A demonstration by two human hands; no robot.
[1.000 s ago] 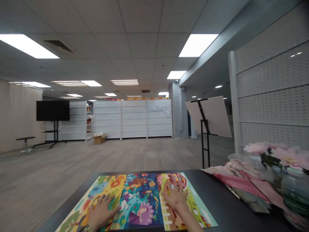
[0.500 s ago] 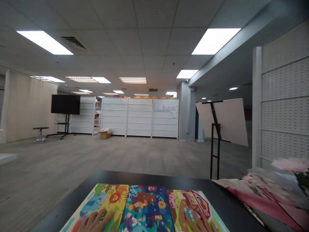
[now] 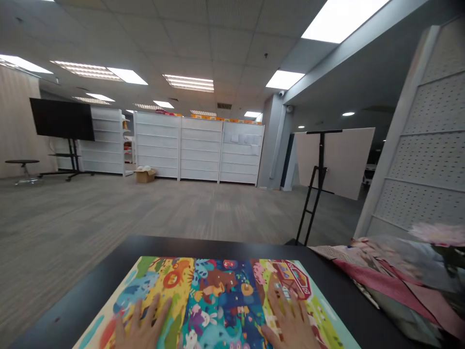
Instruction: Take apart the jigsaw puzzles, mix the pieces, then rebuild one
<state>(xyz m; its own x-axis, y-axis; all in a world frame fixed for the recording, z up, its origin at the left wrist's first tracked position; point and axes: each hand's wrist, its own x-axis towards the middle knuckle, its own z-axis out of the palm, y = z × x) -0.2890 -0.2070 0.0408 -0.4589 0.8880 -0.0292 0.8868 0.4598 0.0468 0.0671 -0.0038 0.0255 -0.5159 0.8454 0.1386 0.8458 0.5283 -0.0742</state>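
A colourful illustrated board with cartoon animals [image 3: 221, 295] lies flat on a black table [image 3: 203, 246]. It shows three panels side by side: yellow on the left, dark blue in the middle, green on the right. My left hand [image 3: 143, 322] rests with spread fingers on the yellow panel, near its lower part. On the green panel, below the red barn picture, my right hand [image 3: 290, 320] lies palm down with its fingers apart. Neither hand grips anything. The bottom of the frame cuts off the board's near edge and both wrists.
Right of the board lies a wrapped flower bouquet [image 3: 399, 281] with pink paper. Beyond the table stand a black easel with a white board [image 3: 337, 162], a perforated panel [image 3: 428, 160], white shelving [image 3: 199, 150], a cardboard box [image 3: 145, 174], a screen [image 3: 62, 118] and a stool [image 3: 22, 162].
The camera has tilted down, so the room sits higher in view and more of the board and hands shows. Both hands stay on the same panels, fingers spread.
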